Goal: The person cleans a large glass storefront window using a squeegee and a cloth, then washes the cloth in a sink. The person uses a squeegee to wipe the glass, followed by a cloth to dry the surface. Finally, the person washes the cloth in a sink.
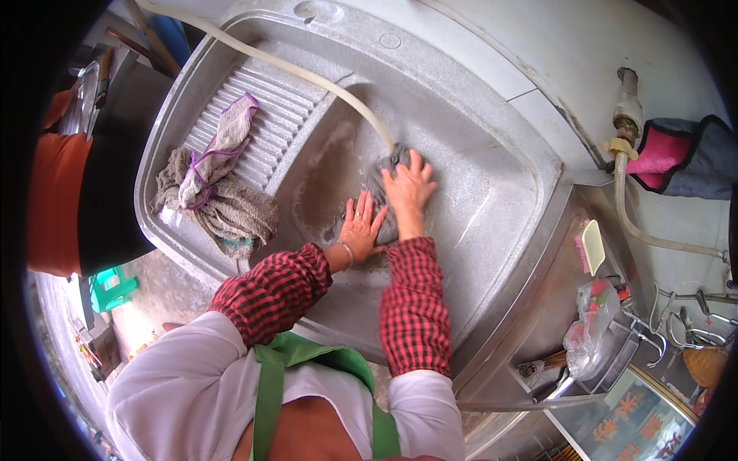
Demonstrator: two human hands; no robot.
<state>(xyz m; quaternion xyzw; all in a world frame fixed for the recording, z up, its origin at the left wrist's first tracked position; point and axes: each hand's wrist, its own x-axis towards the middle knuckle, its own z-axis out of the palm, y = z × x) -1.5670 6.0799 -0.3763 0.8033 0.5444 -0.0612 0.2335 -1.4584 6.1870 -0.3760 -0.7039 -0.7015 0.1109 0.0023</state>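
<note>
Both hands press on a wet grey cloth [387,173] in the basin of a speckled grey laundry sink [490,173]. My left hand [362,227], with a ring and a bracelet, lies with fingers spread against the cloth's lower left side. Higher up, my right hand [410,187] rests on the cloth, its fingers bent and spread. A pale hose [323,83] runs over the sink, its end reaching the cloth just above my right hand. Murky water [326,190] stands left of the cloth. Wrung towels with purple edging [222,190] lie across the ribbed washboard [259,115].
To the right, a steel counter [542,276] carries a pink-bristled brush [592,248] and a plastic bag [591,328]. A wall pipe [628,109] feeds another hose, beside a pink and grey cloth [686,155]. A green stool [112,288] stands on the floor at left.
</note>
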